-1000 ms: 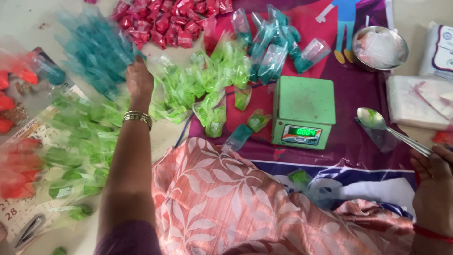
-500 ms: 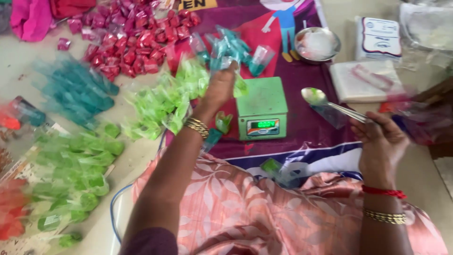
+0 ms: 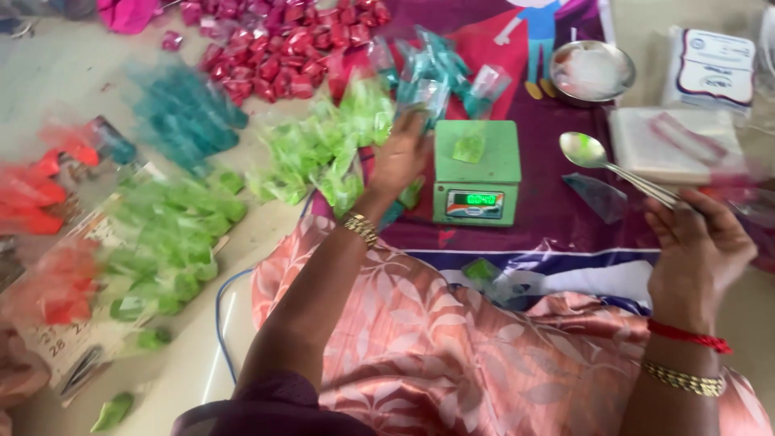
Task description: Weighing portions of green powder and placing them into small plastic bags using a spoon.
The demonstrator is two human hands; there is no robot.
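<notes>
A small green packet (image 3: 469, 148) lies on the flat plate of the green digital scale (image 3: 476, 171). The left hand (image 3: 401, 157) rests just beside the scale's left edge, blurred; whether its fingers pinch anything cannot be told. The right hand (image 3: 699, 252) is curled around the thin handle of a shiny metal spoon (image 3: 601, 161), bowl empty. Glossy crinkled packets (image 3: 323, 157) lie heaped beyond, smeared by motion; a round steel bowl (image 3: 590, 71) sits farther back

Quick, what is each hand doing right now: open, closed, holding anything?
Left hand: beside the green scale, blurred; open or closed cannot be told.
Right hand: closed on the spoon handle.
</notes>
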